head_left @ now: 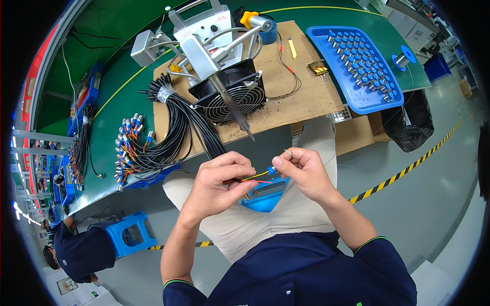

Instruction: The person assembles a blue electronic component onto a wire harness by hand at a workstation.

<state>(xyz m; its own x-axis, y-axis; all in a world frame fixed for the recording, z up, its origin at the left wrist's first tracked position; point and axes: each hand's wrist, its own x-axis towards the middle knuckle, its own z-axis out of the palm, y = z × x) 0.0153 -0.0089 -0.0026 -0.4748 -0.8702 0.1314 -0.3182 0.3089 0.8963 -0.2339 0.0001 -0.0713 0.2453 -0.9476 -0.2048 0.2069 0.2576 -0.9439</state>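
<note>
My left hand (217, 183) is closed on thin coloured wires; a yellow wire (255, 176) and a red wire (262, 181) stick out past its fingertips. The yellow one runs to a small blue connector (271, 170), pinched at the fingertips of my right hand (306, 176). A thin pale strand (288, 151) pokes up from the right fingers. Both hands are above my lap. Beyond them a soldering iron (229, 99) hangs from its stand, tip pointing down, apart from the hands.
A black fan (232, 94) stands behind the iron on a cardboard sheet (316, 94). Bundled black cables (178, 109) with blue connectors lie left. At right are a blue tray (322, 66) of connectors and a wire spool (400, 60). Another person (84, 255) sits at lower left.
</note>
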